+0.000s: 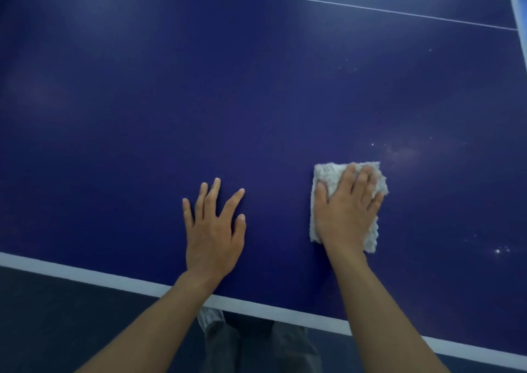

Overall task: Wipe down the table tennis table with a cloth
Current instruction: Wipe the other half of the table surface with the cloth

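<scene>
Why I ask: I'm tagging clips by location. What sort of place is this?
Probably a games room or sports hall: a blue table tennis table with white edge line and thin centre line, over dark floor.

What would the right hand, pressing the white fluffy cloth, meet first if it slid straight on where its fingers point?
The right hand on the white fluffy cloth would meet nothing solid: only bare dark blue tabletop, some small white specks, then, seemingly, the thin white line.
</scene>
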